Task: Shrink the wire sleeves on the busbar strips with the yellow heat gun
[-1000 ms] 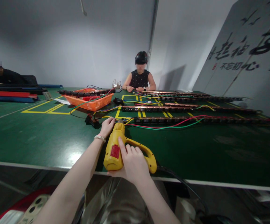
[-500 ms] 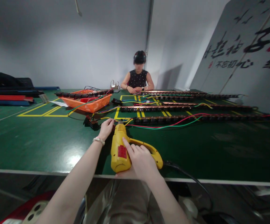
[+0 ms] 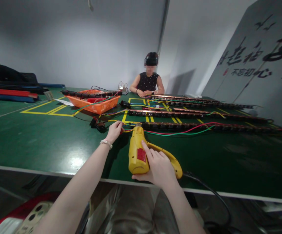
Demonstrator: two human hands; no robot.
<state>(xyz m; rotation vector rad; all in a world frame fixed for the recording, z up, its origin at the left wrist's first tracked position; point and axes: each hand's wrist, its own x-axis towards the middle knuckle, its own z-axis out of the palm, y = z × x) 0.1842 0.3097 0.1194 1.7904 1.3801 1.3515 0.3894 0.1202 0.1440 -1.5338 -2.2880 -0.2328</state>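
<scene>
My right hand point(image 3: 159, 164) is wrapped round the body of a yellow heat gun point(image 3: 137, 148), its index finger laid along the top. The gun's nozzle points away from me at the near wiring. My left hand point(image 3: 114, 131) pinches the coloured wires point(image 3: 126, 130) just left of the nozzle; the fingertips partly hide them. These wires run from a black connector bundle point(image 3: 98, 124) on the left to the nearest long dark strip point(image 3: 170, 126). Red and green wires point(image 3: 182, 131) lie loosely along that strip.
Further long strips point(image 3: 160, 113) lie across the green table point(image 3: 40, 143). An orange basket point(image 3: 106, 106) holding parts stands at the back left. A co-worker point(image 3: 148, 81) sits opposite, another person at far left. A black cord point(image 3: 204, 185) trails from the gun over the table edge.
The heat gun in my right hand has moved right, away from my left hand, its nozzle now further along the wires. My left hand has shifted slightly right, still pinching them.
</scene>
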